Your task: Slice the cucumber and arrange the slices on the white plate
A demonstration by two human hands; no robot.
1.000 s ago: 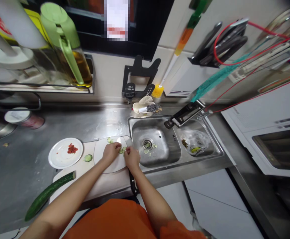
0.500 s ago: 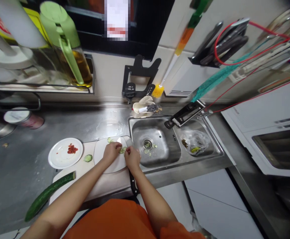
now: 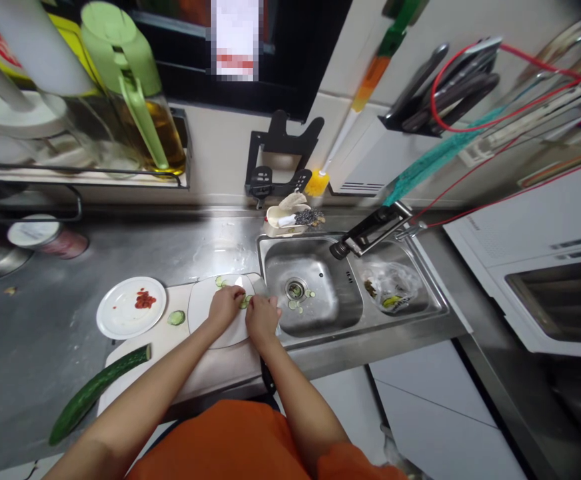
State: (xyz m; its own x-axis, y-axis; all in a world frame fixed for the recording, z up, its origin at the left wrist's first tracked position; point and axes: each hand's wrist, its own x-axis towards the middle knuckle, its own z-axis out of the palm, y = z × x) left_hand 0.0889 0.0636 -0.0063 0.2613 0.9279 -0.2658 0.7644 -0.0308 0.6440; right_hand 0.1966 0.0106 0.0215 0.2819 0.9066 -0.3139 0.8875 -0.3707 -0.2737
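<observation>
My left hand [image 3: 225, 310] is over the white board [image 3: 220, 328], its fingertips pinched at the edge of thin cucumber slices [image 3: 245, 302]. Close on the right, my right hand [image 3: 262, 317] has its fingers curled at the same slices, partly hiding them. More slices [image 3: 219, 281] lie at the board's far edge. Left of the board is a short cut cucumber piece [image 3: 176, 318]. A long whole cucumber [image 3: 99, 395] with one cut end lies at the near left. Beneath my right wrist a black handle [image 3: 268, 375] shows in part.
A white plate [image 3: 108, 313] holding small red pieces stands left of the board. To the right is a steel sink [image 3: 335, 320] with cucumber slices around its drain. The second basin holds a plastic bag [image 3: 395, 283] of scraps. A black faucet [image 3: 365, 233] reaches over the sink.
My right hand has shifted slightly left, closer to my left hand, and turned so its fingers curl more. My left hand has barely moved.
</observation>
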